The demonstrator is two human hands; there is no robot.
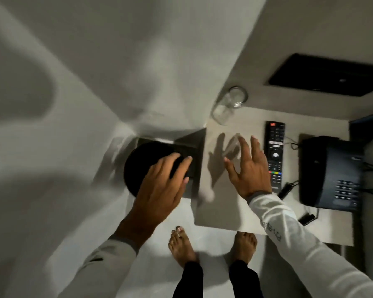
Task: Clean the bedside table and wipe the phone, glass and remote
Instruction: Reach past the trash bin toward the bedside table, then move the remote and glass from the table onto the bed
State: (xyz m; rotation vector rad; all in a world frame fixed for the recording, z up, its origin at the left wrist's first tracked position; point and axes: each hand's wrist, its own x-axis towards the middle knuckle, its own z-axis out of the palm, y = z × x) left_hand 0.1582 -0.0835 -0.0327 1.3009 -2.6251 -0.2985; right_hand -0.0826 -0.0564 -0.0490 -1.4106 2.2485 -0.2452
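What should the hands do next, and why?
Probably the right hand, open and empty above the bedside table, should reach for the remote just beside it. No cloth shows in either hand; the left hand is open over a black bin, so something to wipe with may be needed first.

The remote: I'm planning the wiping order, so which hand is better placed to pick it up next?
The right hand. It hovers open over the bedside table, right beside the remote. The left hand is off the table's left edge, over a round black object.
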